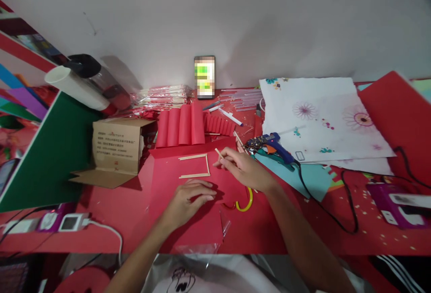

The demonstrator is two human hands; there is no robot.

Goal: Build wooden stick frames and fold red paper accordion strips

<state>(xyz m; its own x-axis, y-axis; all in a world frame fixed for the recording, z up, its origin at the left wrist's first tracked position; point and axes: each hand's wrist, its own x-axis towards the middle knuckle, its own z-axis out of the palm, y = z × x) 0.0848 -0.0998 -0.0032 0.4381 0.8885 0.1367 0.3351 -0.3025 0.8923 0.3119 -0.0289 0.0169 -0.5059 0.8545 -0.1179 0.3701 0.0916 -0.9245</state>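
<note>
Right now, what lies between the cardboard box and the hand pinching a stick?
Head view: three wooden sticks form an open frame on the red paper, between the cardboard box and the right hand pinching the thin stick.

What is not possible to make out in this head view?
Head view:
Phone screen: blurred.
Cardboard box print: too small to read.
Yellow curved handle: the rest hidden under the right hand, which pinches a wooden stick.
Red paper beneath the flat left hand: covered by the palm.
</note>
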